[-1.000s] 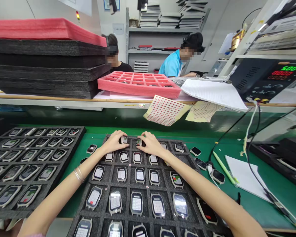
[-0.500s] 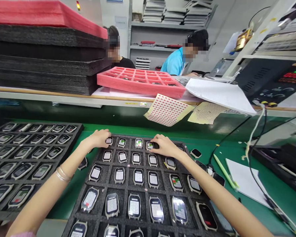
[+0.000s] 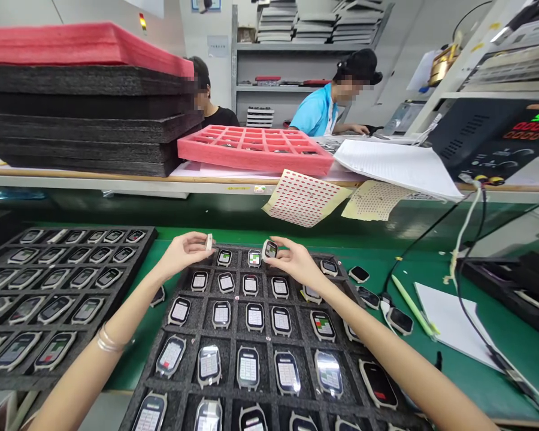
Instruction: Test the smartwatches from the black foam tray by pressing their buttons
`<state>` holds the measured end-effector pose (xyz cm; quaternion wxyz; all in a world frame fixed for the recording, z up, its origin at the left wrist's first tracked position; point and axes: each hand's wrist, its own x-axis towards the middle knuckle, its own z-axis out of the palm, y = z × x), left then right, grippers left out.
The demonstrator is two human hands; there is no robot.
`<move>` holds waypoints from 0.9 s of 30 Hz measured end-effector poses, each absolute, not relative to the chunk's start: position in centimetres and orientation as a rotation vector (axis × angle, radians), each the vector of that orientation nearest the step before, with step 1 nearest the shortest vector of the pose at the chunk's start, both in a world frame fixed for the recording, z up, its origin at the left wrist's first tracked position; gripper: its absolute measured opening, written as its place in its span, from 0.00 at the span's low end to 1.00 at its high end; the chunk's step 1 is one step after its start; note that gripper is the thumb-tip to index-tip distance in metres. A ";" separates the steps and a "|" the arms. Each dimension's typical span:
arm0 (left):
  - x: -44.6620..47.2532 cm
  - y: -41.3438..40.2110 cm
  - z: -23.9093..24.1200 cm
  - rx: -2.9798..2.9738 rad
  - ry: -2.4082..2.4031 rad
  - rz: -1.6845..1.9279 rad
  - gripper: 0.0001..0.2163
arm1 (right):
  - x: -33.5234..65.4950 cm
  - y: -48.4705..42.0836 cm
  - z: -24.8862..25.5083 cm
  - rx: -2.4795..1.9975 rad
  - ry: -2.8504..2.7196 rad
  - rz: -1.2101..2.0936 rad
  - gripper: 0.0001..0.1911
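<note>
We've got both hands up over the far edge of the tray, a small gap between them. The left hand (image 3: 184,251) pinches a slim white piece (image 3: 209,241), edge-on and too small to call exactly. The right hand (image 3: 296,261) pinches a smartwatch (image 3: 270,249), tilted, screen lit, right above the top row. Below us, the dark foam tray (image 3: 189,383) holds rows of watches, one per compartment, on the green surface (image 3: 130,374). There's a second foam tray (image 3: 148,236) just left, and loose watches (image 3: 358,274) lie to the right. Beyond, a pink foam tray (image 3: 251,161) sits on the shelf, with a red-dot sticker sheet (image 3: 305,197) drooping over its edge, and a co-worker in blue (image 3: 314,114) faces away to the right.
</note>
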<state>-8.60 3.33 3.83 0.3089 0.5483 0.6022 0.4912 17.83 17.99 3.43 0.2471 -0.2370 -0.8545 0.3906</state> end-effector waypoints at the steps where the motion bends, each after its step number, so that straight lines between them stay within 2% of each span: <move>1: -7.5 2.8 4.5 1.412 1.518 1.378 0.22 | 17.8 17.1 4.0 -0.623 -2.278 1.144 0.28; 5: -3.1 0.6 7.0 1.192 1.153 1.606 0.20 | 18.4 13.1 6.4 -0.536 -2.065 1.422 0.24; 9: 0.3 -1.2 8.0 0.912 0.737 1.508 0.21 | 19.6 9.7 7.2 -0.543 -1.779 1.780 0.26; 12: 1.8 -2.1 7.7 0.782 0.711 1.470 0.22 | 20.4 8.3 7.0 -0.544 -1.738 1.847 0.28; 16: 2.7 -2.5 7.1 0.747 0.850 1.465 0.28 | 21.0 7.6 6.8 -0.540 -1.692 1.812 0.23; 19: 3.0 -2.8 7.0 0.738 0.767 1.441 0.30 | 21.1 7.2 7.0 -0.607 -1.727 1.689 0.18; 22: 3.3 -3.1 7.0 0.771 0.672 1.412 0.28 | 20.9 6.8 7.1 -0.698 -1.758 1.553 0.15; 27: 3.9 -3.5 6.7 0.917 0.915 1.464 0.19 | 21.0 6.3 7.2 -0.665 -1.822 1.473 0.12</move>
